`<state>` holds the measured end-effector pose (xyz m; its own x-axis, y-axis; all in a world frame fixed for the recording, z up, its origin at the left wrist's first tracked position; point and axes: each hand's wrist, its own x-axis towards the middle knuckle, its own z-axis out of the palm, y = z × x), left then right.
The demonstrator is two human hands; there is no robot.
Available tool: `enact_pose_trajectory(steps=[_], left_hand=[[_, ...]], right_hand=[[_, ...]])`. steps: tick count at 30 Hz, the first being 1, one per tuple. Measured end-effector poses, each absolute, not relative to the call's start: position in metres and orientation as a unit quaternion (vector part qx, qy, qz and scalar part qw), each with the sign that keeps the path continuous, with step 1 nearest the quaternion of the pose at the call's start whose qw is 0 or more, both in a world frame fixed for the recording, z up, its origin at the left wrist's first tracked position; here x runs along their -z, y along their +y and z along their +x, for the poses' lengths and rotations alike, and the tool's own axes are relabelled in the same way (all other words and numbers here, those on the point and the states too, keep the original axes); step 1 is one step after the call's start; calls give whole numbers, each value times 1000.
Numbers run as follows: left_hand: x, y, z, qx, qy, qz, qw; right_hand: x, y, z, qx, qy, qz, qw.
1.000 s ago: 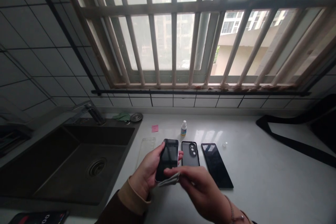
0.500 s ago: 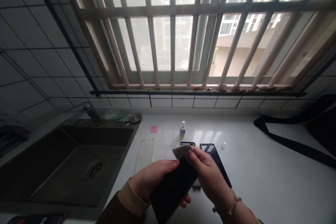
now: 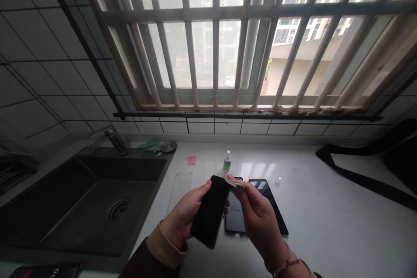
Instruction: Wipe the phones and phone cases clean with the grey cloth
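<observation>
A black smartphone rests in my left hand, thumb along its left edge and fingertips showing past its right edge. My right hand pinches a folded grey cloth at the phone's upper right corner. Below my right hand, partly covered, a second phone lies on the counter. Beside it is a larger dark tablet-like device, partly hidden by my hand. A clear phone case lies left of my hands. A small white spray bottle stands upright just beyond them.
On the left is a dark sink with a faucet. A green cloth and a metal strainer sit at its back corner. A pink note, a small clear cap and a black strap lie on the counter.
The phone in my left hand has moved up and turned more upright. My right hand has shifted the cloth to the phone's right corner, now seen nearly edge-on.
</observation>
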<state>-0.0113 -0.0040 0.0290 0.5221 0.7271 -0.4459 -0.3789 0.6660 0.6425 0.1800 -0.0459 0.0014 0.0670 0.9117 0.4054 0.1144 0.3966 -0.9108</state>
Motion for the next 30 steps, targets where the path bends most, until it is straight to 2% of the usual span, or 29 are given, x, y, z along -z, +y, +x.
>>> enact_pose_trajectory(steps=[4,8,16,25,30], left_hand=[[-21,-2,-8,-386,340,184,838],[-18,4,-9,-443,349,125,816],[-28,9,-13,-576,350,86,734],[-40,9,-14,-623,304,97,715],[-45,8,-18,-635,309,77,704]], right_hand=[[0,-52,169,-234,-677,-398,573],[-1,-56,161,-196,-742,-334,547],[-5,-60,160,-213,-782,-275,516],[-10,-61,163,-213,-795,-254,507],[-17,-65,168,-302,-767,-267,499]])
